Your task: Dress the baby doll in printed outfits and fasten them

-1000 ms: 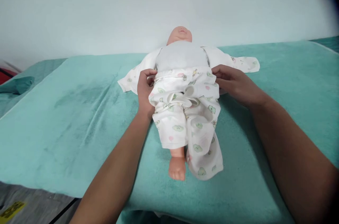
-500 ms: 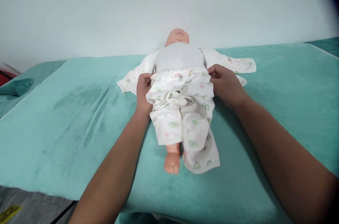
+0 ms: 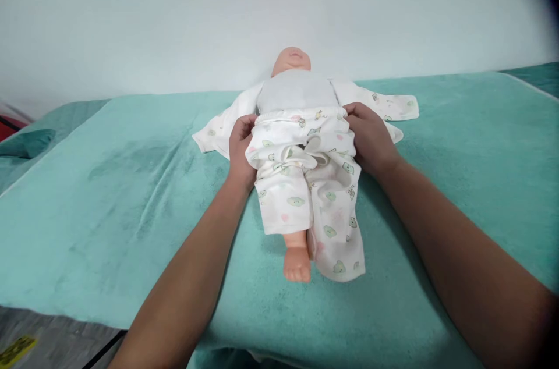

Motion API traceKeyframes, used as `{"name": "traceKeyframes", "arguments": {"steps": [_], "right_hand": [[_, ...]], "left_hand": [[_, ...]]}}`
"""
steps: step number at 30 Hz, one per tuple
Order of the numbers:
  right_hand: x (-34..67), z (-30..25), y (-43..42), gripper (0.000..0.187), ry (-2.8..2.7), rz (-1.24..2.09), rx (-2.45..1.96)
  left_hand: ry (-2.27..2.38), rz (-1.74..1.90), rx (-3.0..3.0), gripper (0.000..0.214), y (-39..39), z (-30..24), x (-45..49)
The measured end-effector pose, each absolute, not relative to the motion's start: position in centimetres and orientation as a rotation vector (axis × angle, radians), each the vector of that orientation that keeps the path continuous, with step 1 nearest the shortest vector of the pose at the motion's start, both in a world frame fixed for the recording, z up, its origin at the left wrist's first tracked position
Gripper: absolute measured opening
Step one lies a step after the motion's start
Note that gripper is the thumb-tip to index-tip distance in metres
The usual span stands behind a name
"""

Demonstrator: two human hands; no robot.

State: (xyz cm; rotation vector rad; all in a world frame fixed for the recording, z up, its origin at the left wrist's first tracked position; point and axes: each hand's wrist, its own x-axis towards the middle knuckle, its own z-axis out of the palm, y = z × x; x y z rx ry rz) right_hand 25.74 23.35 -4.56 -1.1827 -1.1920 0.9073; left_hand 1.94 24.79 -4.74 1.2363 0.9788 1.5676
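Note:
A baby doll (image 3: 293, 92) lies on its back, head away from me, with a white printed jacket (image 3: 384, 105) on its arms spread open at the sides. White printed baby pants (image 3: 301, 145) cover its hips and legs, the waistband at the belly. My left hand (image 3: 241, 145) pinches the waistband at the left side, and my right hand (image 3: 370, 135) grips it at the right side. One bare foot (image 3: 297, 264) shows below the left pant leg; the right pant leg (image 3: 338, 235) hides the other foot. The fingertips of both hands are partly hidden by cloth.
A green cloth (image 3: 131, 200) covers the table, with creases on the left. A white wall (image 3: 174, 14) stands behind the doll's head. Grey floor with a yellow marking (image 3: 16, 351) shows at the lower left, and something red (image 3: 9, 127) sits at the left edge.
The waistband has moved slightly up the doll's belly with both hands on it. The doll's legs and the pants have swung a little to the right.

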Motion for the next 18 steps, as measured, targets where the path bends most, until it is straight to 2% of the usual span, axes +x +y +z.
{"name": "traceKeyframes", "arguments": {"steps": [3,5,13,18], "right_hand": [[25.4,-4.3,23.0,0.010,-1.369,0.584,-1.031],[25.3,-4.2,22.9,0.009,-1.477,0.513,-0.988],[25.3,-4.6,23.6,0.014,-1.381,0.538,-1.212],[25.3,-4.7,24.0,0.009,-1.378,0.558,-1.212]], "left_hand": [[0.981,1.626,1.307,0.008,24.8,-4.3,1.8],[1.013,1.597,1.359,0.014,24.7,-3.9,1.7],[1.053,1.287,1.655,0.023,24.1,-2.7,1.0],[1.149,1.333,1.655,0.019,23.9,-2.4,1.6]]}}
